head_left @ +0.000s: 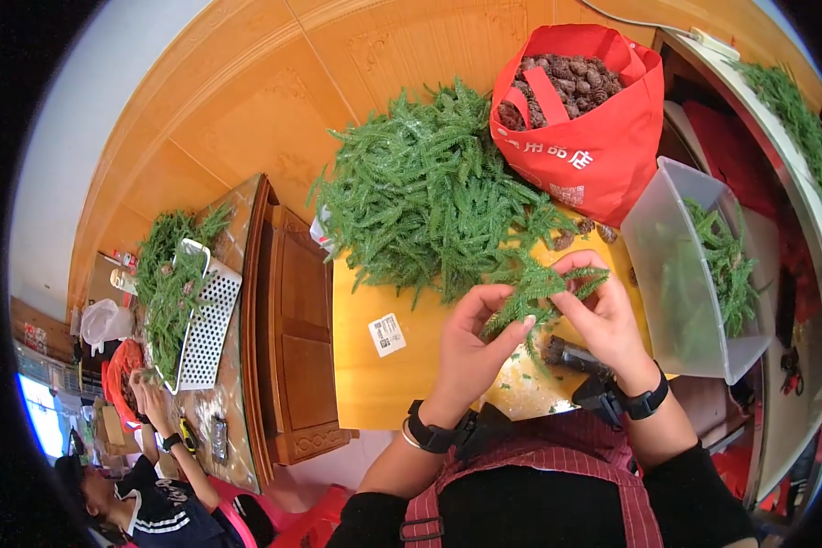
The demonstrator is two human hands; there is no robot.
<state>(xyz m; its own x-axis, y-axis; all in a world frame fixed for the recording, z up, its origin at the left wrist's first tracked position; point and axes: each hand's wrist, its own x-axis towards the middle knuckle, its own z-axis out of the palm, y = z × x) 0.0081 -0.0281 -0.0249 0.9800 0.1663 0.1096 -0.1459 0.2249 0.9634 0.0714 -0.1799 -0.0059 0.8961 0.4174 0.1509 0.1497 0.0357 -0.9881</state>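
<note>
Over the front of the yellow tabletop [365, 384], my left hand [473, 340] and my right hand [605, 320] pinch a green artificial pine sprig [532, 290] between them. The left fingers close on its lower left side, the right thumb and fingers on its right side. Whether a smaller piece is tucked between the fingertips is hidden by the needles. A large heap of similar pine sprigs [420, 183] lies just beyond my hands. Beside my right wrist is a dark cylindrical object [571, 354], partly covered by the hand.
A red bag [603, 137] full of pine cones [571, 82] stands at the back right. Right of it is a translucent plastic bin [676, 274] holding sprigs. A white label [386, 335] lies on the tabletop. Far left, another person [155, 493] works near a white perforated basket [212, 320].
</note>
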